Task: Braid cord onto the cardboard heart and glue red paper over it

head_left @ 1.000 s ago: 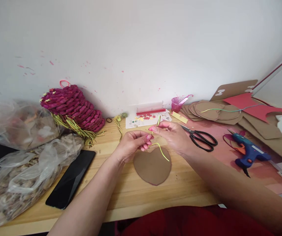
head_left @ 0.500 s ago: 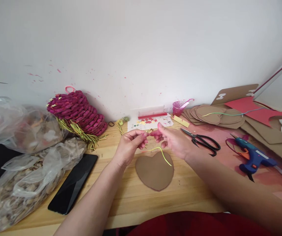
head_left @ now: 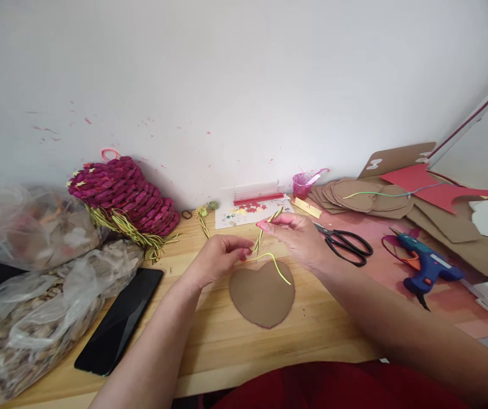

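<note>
My right hand (head_left: 297, 237) pinches a small bundle of yellow-green yarn strands (head_left: 276, 215) above the table, part of it sticking up past the fingertips and part hanging below. My left hand (head_left: 220, 258) is lower and to the left, its fingers curled in at the yarn's lower ends; its exact grip is partly hidden. Below both hands a brown cardboard heart (head_left: 262, 298) lies flat on the wooden table. Across its top edge runs a thin bright yellow cord (head_left: 275, 261), one end passing under my left fingers.
Right: black scissors (head_left: 348, 247), a blue glue gun (head_left: 429, 267), stacked cardboard hearts (head_left: 357, 196). Behind: star cutouts (head_left: 250, 208) on paper, a pink cup (head_left: 304, 184). Left: a magenta piece with green fringe (head_left: 128, 196), a black phone (head_left: 118, 321), a plastic bag of brown pieces (head_left: 51, 312).
My hands have moved apart from being fingertip to fingertip. The right one has risen slightly, and the yarn strands now show in it. The view has shifted a little; heart and cord stay put.
</note>
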### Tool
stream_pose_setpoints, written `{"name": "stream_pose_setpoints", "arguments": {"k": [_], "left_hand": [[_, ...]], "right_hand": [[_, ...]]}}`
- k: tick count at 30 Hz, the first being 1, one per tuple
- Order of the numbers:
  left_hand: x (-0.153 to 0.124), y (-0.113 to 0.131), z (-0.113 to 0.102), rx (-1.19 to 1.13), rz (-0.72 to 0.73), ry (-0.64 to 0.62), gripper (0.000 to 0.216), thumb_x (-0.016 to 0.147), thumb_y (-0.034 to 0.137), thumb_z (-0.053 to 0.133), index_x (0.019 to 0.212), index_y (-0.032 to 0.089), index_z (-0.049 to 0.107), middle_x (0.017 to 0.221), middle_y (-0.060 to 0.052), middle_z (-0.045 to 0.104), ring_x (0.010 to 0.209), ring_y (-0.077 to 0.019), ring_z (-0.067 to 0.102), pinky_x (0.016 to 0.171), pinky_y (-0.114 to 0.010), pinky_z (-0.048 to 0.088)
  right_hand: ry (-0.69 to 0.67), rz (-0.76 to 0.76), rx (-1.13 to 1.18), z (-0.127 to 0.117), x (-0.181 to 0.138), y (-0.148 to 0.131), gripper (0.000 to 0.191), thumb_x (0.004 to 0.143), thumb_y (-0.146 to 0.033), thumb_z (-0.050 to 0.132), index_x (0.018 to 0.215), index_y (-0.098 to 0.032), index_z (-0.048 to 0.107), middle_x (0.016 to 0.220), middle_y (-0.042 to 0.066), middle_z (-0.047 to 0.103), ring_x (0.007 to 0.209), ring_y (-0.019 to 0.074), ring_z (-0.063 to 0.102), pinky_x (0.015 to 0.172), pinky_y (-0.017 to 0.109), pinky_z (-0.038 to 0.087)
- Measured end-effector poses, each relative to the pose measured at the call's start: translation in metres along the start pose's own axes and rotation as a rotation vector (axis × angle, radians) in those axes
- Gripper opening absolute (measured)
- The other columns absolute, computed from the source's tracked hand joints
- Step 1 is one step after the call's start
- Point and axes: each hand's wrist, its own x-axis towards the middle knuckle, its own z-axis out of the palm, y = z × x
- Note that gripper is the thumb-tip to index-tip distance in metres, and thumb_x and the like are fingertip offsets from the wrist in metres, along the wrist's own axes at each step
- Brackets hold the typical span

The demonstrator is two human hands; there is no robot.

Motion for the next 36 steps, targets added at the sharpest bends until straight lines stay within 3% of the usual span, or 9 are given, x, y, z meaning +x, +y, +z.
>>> {"name": "stream_pose_setpoints", "arguments": {"k": [2,4,8,14,23,28,32,36], "left_hand": [[0.0,0.0,-0.001,-0.132,0.096,0.101,0.032,0.076,0.031,0.077,0.105,0.019,0.077,0.112,-0.011,0.075,0.096,-0.0221,0.069,0.061,-0.023,0.051],[-0.001,0.001,0.003,-0.319,0.148,0.103,0.038,0.078,0.035,0.078,0.113,0.022,0.074,0.125,-0.01,0.07,0.105,-0.0231,0.068,0.066,-0.024,0.054],[-0.001,0.0,0.011,-0.448,0.005,-0.066,0.042,0.073,0.042,0.083,0.107,0.017,0.076,0.099,-0.01,0.076,0.083,-0.0176,0.071,0.07,-0.026,0.057],[0.001,0.0,0.01,-0.389,-0.037,0.02,0.033,0.066,0.037,0.089,0.081,0.012,0.075,0.072,-0.004,0.071,0.06,-0.0091,0.065,0.056,-0.019,0.051],[-0.002,0.004,0.009,-0.477,-0.106,0.045,0.031,0.063,0.032,0.091,0.077,0.01,0.073,0.067,-0.003,0.07,0.053,-0.0075,0.063,0.049,-0.015,0.049],[-0.001,0.004,0.008,-0.598,-0.138,0.077,0.027,0.07,0.029,0.086,0.082,0.012,0.069,0.075,-0.005,0.073,0.058,-0.0132,0.07,0.051,-0.019,0.057],[-0.001,0.004,0.011,-0.652,-0.148,0.115,0.024,0.074,0.025,0.083,0.088,0.013,0.067,0.1,-0.01,0.076,0.07,-0.0206,0.076,0.059,-0.027,0.063],[0.001,0.002,0.014,-0.705,-0.145,0.137,0.024,0.073,0.023,0.084,0.086,0.014,0.066,0.095,-0.007,0.075,0.069,-0.0217,0.076,0.06,-0.03,0.064]], "right_hand": [[-0.02,-0.06,-0.078,0.0,-0.001,0.002,0.028,0.073,-0.048,0.079,0.072,-0.021,0.073,0.077,0.002,0.07,0.077,0.0183,0.061,0.075,0.034,0.045],[-0.034,-0.109,-0.146,0.002,-0.004,0.005,0.028,0.074,-0.049,0.078,0.073,-0.021,0.074,0.078,0.003,0.068,0.077,0.0186,0.061,0.073,0.034,0.046],[-0.054,-0.098,-0.13,0.007,-0.009,0.007,0.03,0.074,-0.05,0.078,0.072,-0.021,0.073,0.078,0.004,0.068,0.077,0.0195,0.061,0.067,0.033,0.047],[-0.088,0.05,0.025,0.008,-0.008,0.001,0.031,0.069,-0.049,0.082,0.067,-0.019,0.072,0.07,0.001,0.068,0.071,0.0164,0.058,0.072,0.034,0.044],[0.131,0.211,0.357,-0.007,0.008,0.003,0.029,0.057,-0.039,0.09,0.074,-0.023,0.074,0.079,0.0,0.066,0.071,0.0132,0.052,0.058,0.027,0.034],[0.265,0.202,0.434,-0.012,0.015,0.005,0.036,0.053,-0.043,0.091,0.077,-0.023,0.072,0.084,0.0,0.066,0.065,0.0106,0.05,0.052,0.024,0.033],[0.085,0.161,0.22,-0.005,0.007,0.004,0.031,0.067,-0.047,0.083,0.078,-0.02,0.073,0.085,0.003,0.07,0.068,0.0125,0.054,0.054,0.025,0.037],[-0.162,0.079,-0.085,0.006,-0.007,0.004,0.023,0.079,-0.04,0.073,0.085,-0.018,0.075,0.087,0.005,0.074,0.077,0.0161,0.063,0.068,0.029,0.045]]}}
